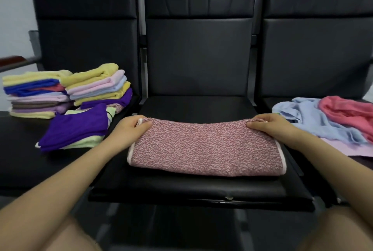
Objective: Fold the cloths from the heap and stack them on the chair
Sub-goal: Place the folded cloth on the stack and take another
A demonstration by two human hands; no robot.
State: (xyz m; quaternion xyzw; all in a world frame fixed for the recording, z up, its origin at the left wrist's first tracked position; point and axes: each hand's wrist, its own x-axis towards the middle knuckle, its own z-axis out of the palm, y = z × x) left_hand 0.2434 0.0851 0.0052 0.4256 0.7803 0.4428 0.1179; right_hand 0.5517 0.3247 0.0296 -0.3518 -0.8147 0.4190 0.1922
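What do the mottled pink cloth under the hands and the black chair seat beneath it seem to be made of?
The mottled pink cloth looks like looped terry or microfibre: a nubby, matte pile with a pale bound edge. The black chair seat looks like leather or vinyl, likely synthetic: smooth, with a faint sheen and a small chip at its front edge.

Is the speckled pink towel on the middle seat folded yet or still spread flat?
Folded once: the speckled pink towel lies doubled, rounded fold nearest the camera, both hands pinching its far corners.
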